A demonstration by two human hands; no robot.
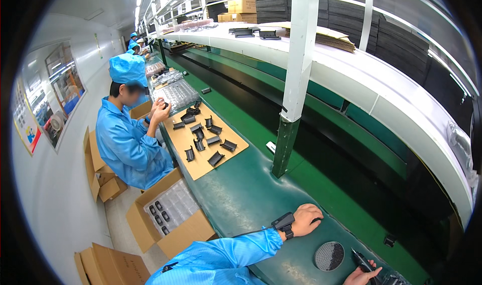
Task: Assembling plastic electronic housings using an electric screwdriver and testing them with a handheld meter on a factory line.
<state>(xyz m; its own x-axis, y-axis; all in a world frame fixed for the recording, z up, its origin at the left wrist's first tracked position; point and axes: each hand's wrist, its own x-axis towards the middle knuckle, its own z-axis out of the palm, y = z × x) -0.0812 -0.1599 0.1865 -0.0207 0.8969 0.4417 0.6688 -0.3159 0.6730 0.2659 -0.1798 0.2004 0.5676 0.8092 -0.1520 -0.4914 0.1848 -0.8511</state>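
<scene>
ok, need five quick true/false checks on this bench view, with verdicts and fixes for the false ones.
1. A round grey disc lies on the green bench between the person's left hand and right hand. True.
2. The right hand is empty. False: it holds a slender dark object.
3. A black device is strapped to the left wrist. True.
4. Black parts lie on a tan board beside the nearest co-worker, whose cap is red. False: the parts are there, but the cap is blue.
5. An open carton beside the bench holds a tray with black pieces in it. True.
</scene>
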